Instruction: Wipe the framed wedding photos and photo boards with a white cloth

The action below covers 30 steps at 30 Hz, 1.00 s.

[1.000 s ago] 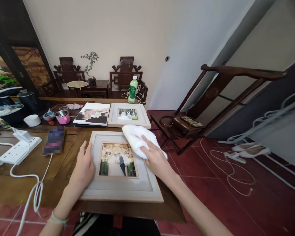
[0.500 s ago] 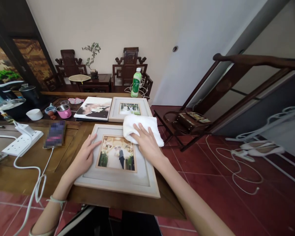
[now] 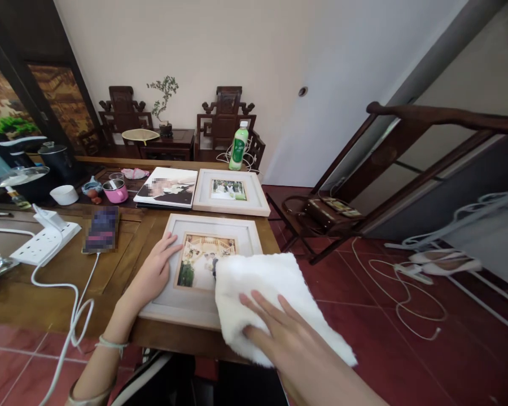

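While the right hand (image 3: 294, 341) lies on the white cloth (image 3: 265, 276) with its fingers spread, the thumb side sits at a fold, so can't tell if it's pinching. Cloth covers the lower right part of the framed photo (image 3: 201, 262) and reaches past the right side of the frame; can't tell how much of it actually touches. Framed photo lies flat, face up, near the front edge of the wooden table (image 3: 125, 270). Left hand (image 3: 152, 273) rests on the frame's left side, fingers extended, not closed on anything; pale band (image 3: 111, 345) at the wrist. Just behind, a second framed photo (image 3: 231, 192) lies flat, with a photo album or print (image 3: 167, 189) beside it on the left and a green bottle (image 3: 239, 148) standing upright behind it. To the left: blurred-out phone (image 3: 101, 231) plugged into a white cable, white power strip (image 3: 46, 242), pink cup (image 3: 115, 192), small white bowl (image 3: 64, 195). Further off, potted plant (image 3: 165, 98) between two carved chairs (image 3: 228, 110) by the wall. On the right, dark wooden chair (image 3: 395, 146) with a brown bag (image 3: 328, 214) on its seat, on red tile floor (image 3: 342, 332).
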### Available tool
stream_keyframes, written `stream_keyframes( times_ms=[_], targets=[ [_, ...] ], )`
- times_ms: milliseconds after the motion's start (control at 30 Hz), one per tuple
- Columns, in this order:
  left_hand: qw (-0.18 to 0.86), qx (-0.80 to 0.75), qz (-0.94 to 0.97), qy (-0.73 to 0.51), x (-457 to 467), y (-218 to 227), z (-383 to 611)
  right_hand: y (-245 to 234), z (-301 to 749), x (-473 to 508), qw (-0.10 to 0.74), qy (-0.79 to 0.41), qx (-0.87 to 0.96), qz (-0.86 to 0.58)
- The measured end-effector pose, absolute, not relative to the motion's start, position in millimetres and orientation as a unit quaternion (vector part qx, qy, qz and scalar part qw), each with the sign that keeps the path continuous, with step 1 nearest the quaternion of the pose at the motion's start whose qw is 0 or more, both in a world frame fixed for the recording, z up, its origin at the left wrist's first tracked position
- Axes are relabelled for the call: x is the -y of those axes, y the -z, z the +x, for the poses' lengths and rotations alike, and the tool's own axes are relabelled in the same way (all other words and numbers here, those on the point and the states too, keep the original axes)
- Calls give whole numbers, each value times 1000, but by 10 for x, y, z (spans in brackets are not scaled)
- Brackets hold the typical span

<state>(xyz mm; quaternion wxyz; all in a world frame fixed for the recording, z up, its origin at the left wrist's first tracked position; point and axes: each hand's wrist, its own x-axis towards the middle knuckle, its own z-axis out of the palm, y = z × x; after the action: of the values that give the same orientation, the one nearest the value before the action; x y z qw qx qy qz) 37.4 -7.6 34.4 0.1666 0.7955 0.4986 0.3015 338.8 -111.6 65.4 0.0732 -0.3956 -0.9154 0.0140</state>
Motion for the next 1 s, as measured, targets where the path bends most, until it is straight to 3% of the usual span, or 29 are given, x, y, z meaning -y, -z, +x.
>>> stream_keyframes(
  times_ms=[133,333,500,767,1000],
  targets=[
    [166,-505,790,-306,81,-368,362,-654,3357,1025,78,-48,905,-415],
    [168,-496,795,-307,76,-418,340,-670,3213,127,128,11,840,-528],
    [151,-494,791,-328,54,-328,310,-694,3104,-285,104,25,846,-522],
    [134,-487,791,-345,48,-216,281,-702,3078,708,29,-10,888,-459],
    [122,-503,787,-336,82,-213,285,-885,3172,1312,52,-93,917,-384]
  ],
)
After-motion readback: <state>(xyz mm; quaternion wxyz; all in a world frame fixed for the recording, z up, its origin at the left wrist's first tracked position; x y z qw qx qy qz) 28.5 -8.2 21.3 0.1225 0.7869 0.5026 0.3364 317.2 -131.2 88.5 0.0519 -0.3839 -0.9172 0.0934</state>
